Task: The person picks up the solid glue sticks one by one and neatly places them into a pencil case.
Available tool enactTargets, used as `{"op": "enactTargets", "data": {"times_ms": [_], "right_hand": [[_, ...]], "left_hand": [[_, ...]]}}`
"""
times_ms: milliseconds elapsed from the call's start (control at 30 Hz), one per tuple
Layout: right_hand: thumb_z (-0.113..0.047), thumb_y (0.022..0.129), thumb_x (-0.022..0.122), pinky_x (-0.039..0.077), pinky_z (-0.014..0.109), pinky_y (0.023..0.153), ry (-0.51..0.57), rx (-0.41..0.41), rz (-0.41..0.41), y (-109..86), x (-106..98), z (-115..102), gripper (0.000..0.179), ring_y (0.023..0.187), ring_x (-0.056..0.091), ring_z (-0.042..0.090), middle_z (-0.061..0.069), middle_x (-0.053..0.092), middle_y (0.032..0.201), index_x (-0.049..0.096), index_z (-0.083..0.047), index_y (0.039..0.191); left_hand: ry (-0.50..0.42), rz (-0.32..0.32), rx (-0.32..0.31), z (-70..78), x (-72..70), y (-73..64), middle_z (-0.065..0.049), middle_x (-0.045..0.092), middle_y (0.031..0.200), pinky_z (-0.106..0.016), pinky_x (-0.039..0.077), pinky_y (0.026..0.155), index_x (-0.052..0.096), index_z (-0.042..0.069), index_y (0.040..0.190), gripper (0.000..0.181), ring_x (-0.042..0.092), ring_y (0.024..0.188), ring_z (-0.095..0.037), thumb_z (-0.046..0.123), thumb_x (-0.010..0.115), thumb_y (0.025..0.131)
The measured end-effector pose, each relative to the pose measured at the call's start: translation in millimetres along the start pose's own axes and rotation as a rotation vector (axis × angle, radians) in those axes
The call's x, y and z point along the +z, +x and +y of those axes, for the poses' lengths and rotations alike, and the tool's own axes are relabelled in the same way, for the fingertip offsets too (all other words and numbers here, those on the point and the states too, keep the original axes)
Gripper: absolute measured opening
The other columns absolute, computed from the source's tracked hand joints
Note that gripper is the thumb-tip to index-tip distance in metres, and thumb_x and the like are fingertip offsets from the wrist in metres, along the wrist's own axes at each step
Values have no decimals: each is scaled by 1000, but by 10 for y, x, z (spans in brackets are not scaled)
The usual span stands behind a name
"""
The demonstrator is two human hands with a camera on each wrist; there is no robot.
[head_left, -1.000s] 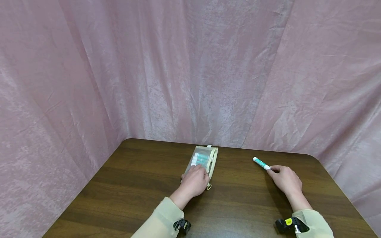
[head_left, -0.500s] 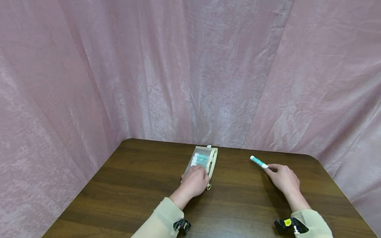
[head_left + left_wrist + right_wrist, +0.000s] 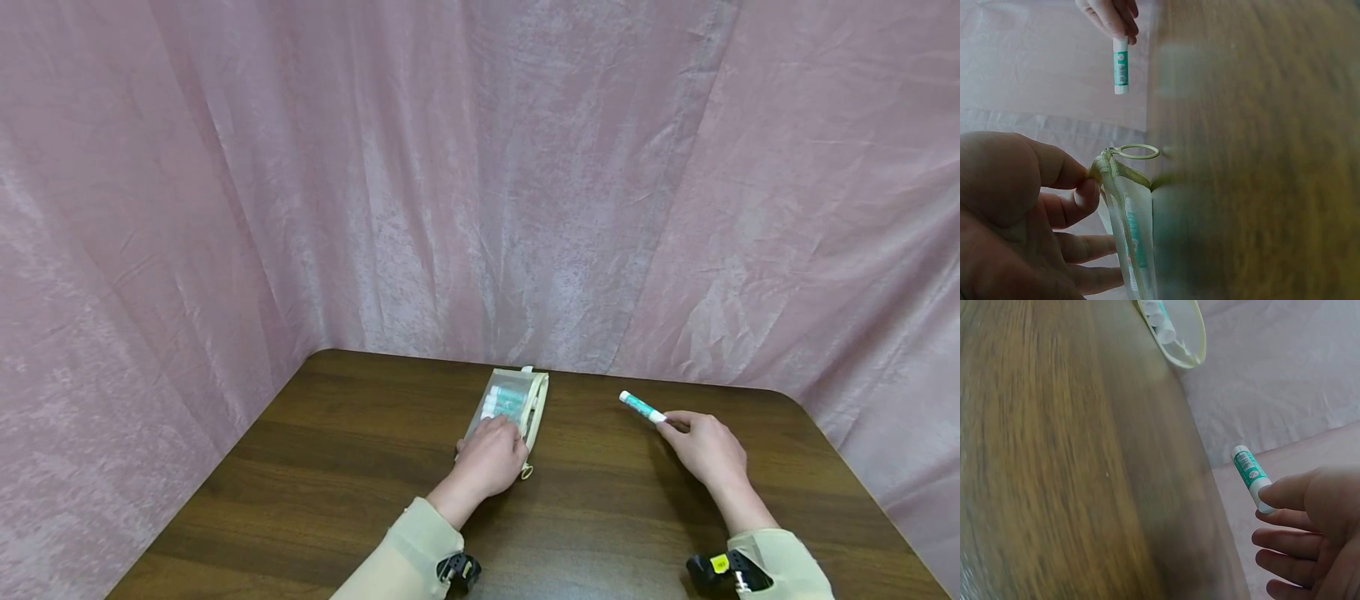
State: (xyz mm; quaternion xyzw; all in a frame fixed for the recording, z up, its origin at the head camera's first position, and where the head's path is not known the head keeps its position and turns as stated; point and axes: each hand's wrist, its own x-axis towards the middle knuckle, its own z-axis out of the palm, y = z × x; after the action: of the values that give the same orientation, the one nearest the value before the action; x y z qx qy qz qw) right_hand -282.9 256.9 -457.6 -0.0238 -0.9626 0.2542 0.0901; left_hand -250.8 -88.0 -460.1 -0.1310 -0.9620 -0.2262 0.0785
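Note:
A white-and-green glue stick (image 3: 641,406) is pinched at one end between the thumb and index finger of my right hand (image 3: 708,450), above the table and to the right of the pouch. In the right wrist view the glue stick (image 3: 1249,470) points away from the fingertips. My left hand (image 3: 491,457) pinches the top edge of a see-through, cream-trimmed zip pouch (image 3: 504,376) at its near end. Its mouth gapes in the right wrist view, with several glue sticks (image 3: 1161,324) inside. The left hand hides the pouch's near part in the head view.
The brown wooden table (image 3: 360,442) carries the pouch near its far edge. A pink curtain (image 3: 480,183) hangs behind the table. From the pouch's near end sticks out a ring-shaped zipper pull (image 3: 1139,152). A small black camera (image 3: 459,572) is strapped to the left wrist.
My right hand has shifted left and slightly away from me, bringing the glue stick closer to the pouch. The left hand and the pouch have stayed in place.

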Motion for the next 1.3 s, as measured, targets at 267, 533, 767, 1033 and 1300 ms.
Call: {"op": "enactTargets", "data": {"times_ms": [267,533,767,1033,1300], "right_hand": [[-41,106,70,54,59,72,-8,-26,0,-13,18,-64,45,113,68,53,31,69,138,76,-9,137],[-40,105,71,54,59,73,-6,-72,21,-44,44,-129,42,113,69,54,29,72,134,78,-10,134],[-39,105,72,54,58,73,2,-94,22,-57,35,-210,41,110,70,52,28,73,132,78,-10,134],[-40,105,73,53,51,66,5,-113,28,-68,68,-256,41,102,73,46,26,74,130,79,-11,134],[-38,104,74,51,48,66,20,-111,10,-57,111,-348,39,93,70,36,23,78,124,80,-13,133]], "left_hand": [[4,9,4,0,11,2,0,60,93,-71,53,82,59,15,77,27,60,99,-25,16,63,104],[5,12,10,5,16,8,0,59,91,-71,53,81,59,15,77,27,59,97,-24,15,63,105],[0,9,9,5,9,6,0,58,91,-72,53,82,59,14,79,26,59,96,-24,15,63,104],[-18,29,20,3,3,0,-2,58,90,-74,53,82,57,14,75,28,60,98,-27,13,62,102],[-19,67,51,-42,70,6,-3,61,94,-73,52,80,58,14,77,25,59,97,-27,15,60,102]]}}
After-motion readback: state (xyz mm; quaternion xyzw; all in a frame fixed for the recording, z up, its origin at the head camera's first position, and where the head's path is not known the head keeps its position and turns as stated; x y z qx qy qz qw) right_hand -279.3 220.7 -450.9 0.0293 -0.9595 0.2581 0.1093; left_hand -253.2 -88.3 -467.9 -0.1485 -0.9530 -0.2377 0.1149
